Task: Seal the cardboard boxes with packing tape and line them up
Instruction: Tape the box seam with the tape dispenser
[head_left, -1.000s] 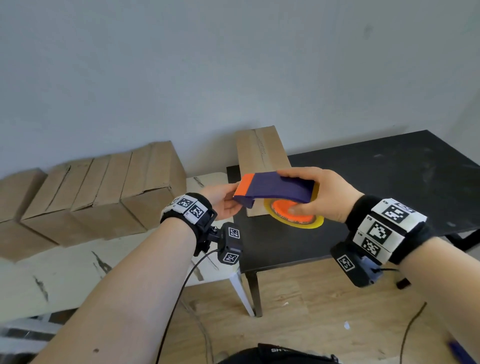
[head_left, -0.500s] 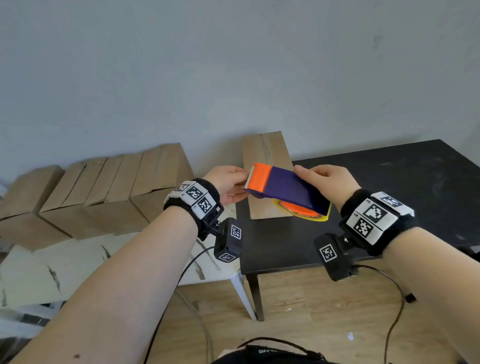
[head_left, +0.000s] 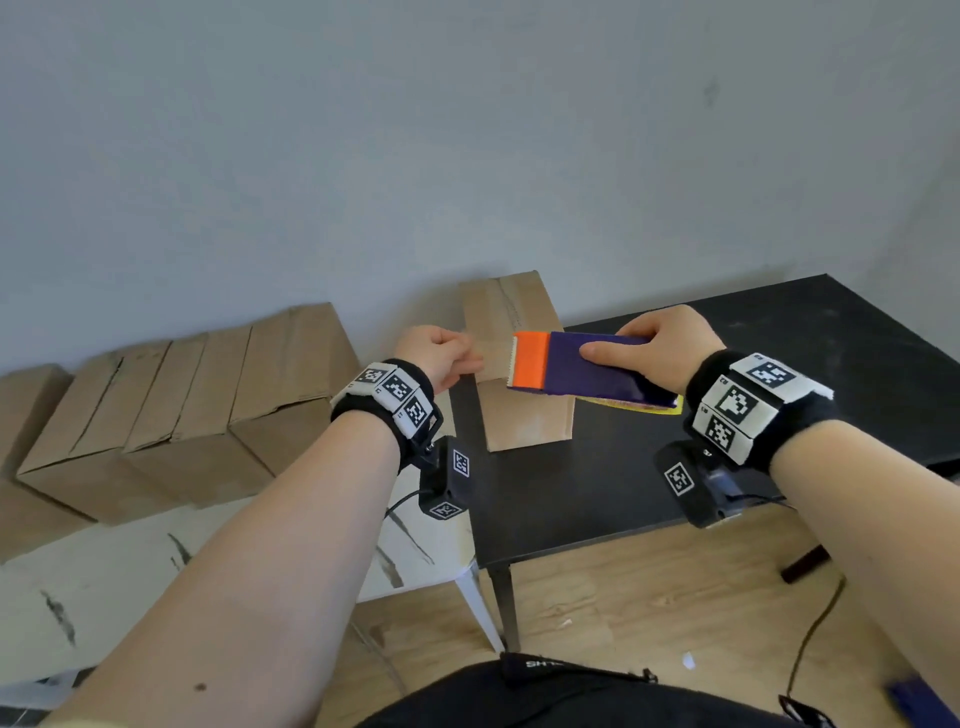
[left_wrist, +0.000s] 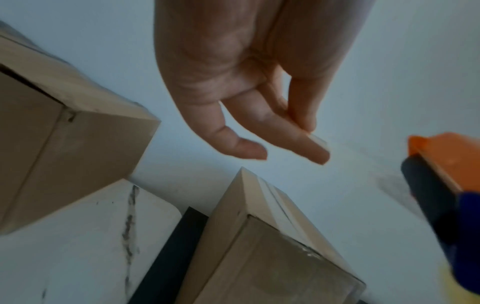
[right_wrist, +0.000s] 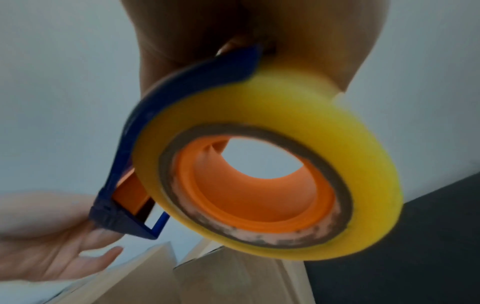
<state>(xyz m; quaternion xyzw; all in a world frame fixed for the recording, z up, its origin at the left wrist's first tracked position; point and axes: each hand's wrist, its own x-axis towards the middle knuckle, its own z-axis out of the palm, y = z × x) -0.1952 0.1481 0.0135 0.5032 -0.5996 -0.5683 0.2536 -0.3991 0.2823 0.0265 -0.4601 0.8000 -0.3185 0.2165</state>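
My right hand (head_left: 615, 345) grips a purple tape dispenser (head_left: 597, 371) with an orange serrated front, held flat above the black table (head_left: 597, 493). The right wrist view shows its yellow tape roll (right_wrist: 363, 164) from below. My left hand (head_left: 475, 361) pinches the clear tape end (left_wrist: 318, 139) between thumb and finger, just left of the orange front. A short strip of tape (head_left: 496, 358) spans hand and dispenser. Below them a closed cardboard box (head_left: 524, 421) stands on the table's left end, against the wall.
A row of several cardboard boxes (head_left: 208, 395) sits on a white marbled table (head_left: 130, 561) to the left, along the wall. The black table's right part (head_left: 831, 338) is bare. A cable (head_left: 810, 639) lies on the wooden floor at lower right.
The dispenser has turned flat, its roll now facing down. My left hand has drawn away to the left, pulling a short strip of tape out of the orange front.
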